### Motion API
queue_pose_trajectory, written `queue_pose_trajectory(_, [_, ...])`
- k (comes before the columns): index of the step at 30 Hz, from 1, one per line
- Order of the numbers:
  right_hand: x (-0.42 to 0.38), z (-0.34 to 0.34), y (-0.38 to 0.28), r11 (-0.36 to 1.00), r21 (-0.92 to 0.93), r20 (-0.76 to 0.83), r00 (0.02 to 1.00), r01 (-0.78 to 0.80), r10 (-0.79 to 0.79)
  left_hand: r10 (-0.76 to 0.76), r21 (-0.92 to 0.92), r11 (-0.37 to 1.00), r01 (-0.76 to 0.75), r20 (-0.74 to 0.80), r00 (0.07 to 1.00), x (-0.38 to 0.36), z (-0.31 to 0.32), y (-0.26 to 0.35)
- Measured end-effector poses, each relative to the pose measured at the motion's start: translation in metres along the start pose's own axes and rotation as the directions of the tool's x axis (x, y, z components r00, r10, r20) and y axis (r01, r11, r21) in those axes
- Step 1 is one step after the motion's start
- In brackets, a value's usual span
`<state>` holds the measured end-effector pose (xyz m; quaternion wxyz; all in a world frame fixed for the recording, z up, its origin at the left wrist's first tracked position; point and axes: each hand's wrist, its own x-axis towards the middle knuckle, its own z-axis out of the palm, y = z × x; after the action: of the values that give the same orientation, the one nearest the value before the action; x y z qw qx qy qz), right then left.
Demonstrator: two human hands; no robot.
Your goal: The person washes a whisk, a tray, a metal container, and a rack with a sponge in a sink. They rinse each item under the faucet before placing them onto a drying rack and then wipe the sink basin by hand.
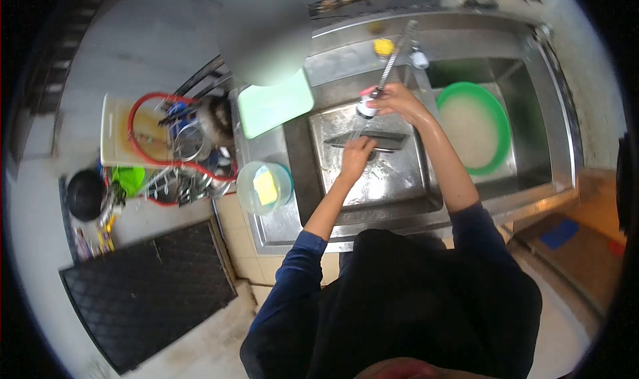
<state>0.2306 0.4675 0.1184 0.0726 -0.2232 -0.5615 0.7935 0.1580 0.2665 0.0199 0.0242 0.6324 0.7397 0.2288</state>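
My right hand point(394, 102) is closed round a spray head point(367, 106) on a coiled metal hose, above the left sink basin. Water runs down from it towards my left hand point(359, 154). The left hand grips a dark, flat metal piece point(389, 140), tilted on its edge, over a large metal tray point(333, 173) lying in the basin. What the piece is, I cannot tell.
A green tub point(502, 139) of cloudy water stands in the right basin. Left of the sink are a pale green board point(276, 104), a clear container point(246, 191) with a yellow item, and a dish rack point(180, 163) of utensils. A yellow object point(383, 47) sits behind the basin.
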Motion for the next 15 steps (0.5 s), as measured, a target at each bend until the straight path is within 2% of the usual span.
queue_pose_trajectory(1, [0.003,0.0,0.005,1.0,0.013,0.005,1.0,0.019,-0.019,0.028,-0.01,1.0,-0.029,-0.093,0.995,0.002,-0.003,0.004])
queue_pose_trajectory(2, [0.007,-0.001,0.008,1.0,-0.006,0.049,0.999,0.024,-0.024,-0.039,-0.055,0.998,0.037,-0.04,0.998,0.001,-0.008,0.006])
queue_pose_trajectory(4, [0.008,-0.003,0.012,0.994,-0.111,-0.12,0.993,-0.022,0.008,-0.145,-0.103,0.985,0.138,-0.062,0.987,-0.003,-0.014,0.007])
queue_pose_trajectory(5, [0.01,-0.005,0.015,0.991,-0.129,-0.091,0.996,-0.019,0.008,-0.168,-0.099,0.982,0.159,-0.086,0.982,-0.009,-0.017,0.004])
queue_pose_trajectory(7, [0.014,-0.01,0.021,0.858,-0.479,-0.099,0.96,0.184,-0.261,-0.328,-0.24,0.928,0.283,-0.17,0.929,-0.022,-0.02,-0.002])
queue_pose_trajectory(8, [0.014,-0.012,0.023,0.844,-0.489,-0.104,0.946,0.219,-0.306,-0.35,-0.241,0.923,0.301,-0.195,0.916,-0.032,-0.025,-0.002])
queue_pose_trajectory(9, [0.014,-0.011,0.023,0.829,-0.496,-0.101,0.931,0.258,-0.351,-0.408,-0.267,0.899,0.347,-0.228,0.884,-0.041,-0.043,0.005])
queue_pose_trajectory(12, [0.011,-0.016,0.019,0.74,-0.65,-0.098,0.946,0.174,-0.308,-0.514,-0.297,0.854,0.428,-0.342,0.787,-0.076,-0.11,0.015])
queue_pose_trajectory(13, [0.019,-0.029,0.033,0.76,-0.606,-0.066,0.938,0.234,-0.341,-0.554,-0.368,0.826,0.428,-0.388,0.736,-0.09,-0.144,0.018])
queue_pose_trajectory(14, [0.019,-0.033,0.033,0.766,-0.608,-0.065,0.949,0.207,-0.307,-0.592,-0.437,0.797,0.417,-0.429,0.682,-0.104,-0.184,0.024])
queue_pose_trajectory(15, [0.015,-0.03,0.023,0.58,-0.805,-0.095,0.937,0.126,-0.335,-0.677,-0.46,0.735,0.498,-0.455,0.578,-0.121,-0.228,0.034])
